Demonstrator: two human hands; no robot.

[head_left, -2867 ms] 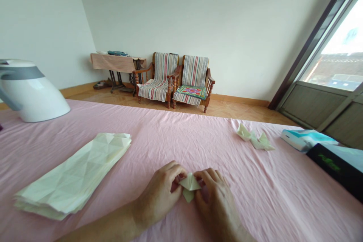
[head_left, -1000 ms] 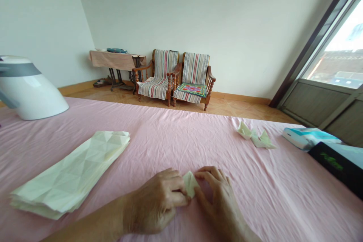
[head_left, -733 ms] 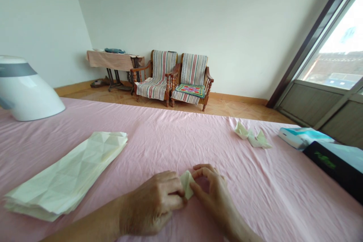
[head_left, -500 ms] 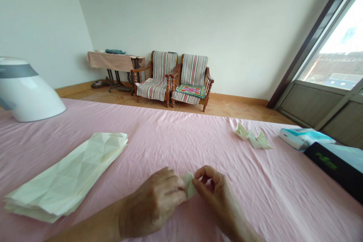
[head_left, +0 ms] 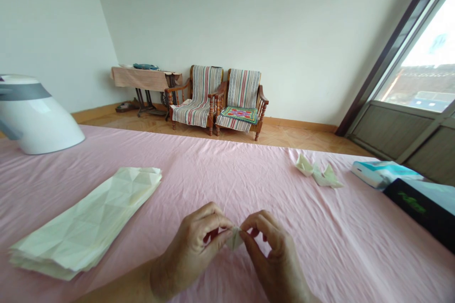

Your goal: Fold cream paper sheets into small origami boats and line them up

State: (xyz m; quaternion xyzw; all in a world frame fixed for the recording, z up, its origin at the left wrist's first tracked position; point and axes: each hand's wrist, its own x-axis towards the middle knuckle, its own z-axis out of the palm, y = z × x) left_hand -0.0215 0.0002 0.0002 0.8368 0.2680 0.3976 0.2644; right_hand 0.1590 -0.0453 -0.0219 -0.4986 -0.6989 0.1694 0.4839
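A small folded piece of pale paper [head_left: 234, 238] is pinched between my two hands just above the pink cloth [head_left: 227, 175]. My left hand [head_left: 194, 251] grips its left side with thumb and fingers curled. My right hand [head_left: 273, 255] pinches its right side with the fingertips. Most of the paper is hidden by my fingers. A stack of creased pale paper sheets [head_left: 92, 218] lies to the left of my hands.
Two folded paper shapes [head_left: 318, 173] lie at the far right of the cloth. A teal box [head_left: 382, 173] and a black box [head_left: 423, 210] sit at the right edge. A white appliance [head_left: 35, 113] stands far left. Two striped armchairs [head_left: 222, 102] stand by the wall.
Both hands have lifted the small paper off the cloth, where they were pressing it flat. My fingers now pinch it from each side.
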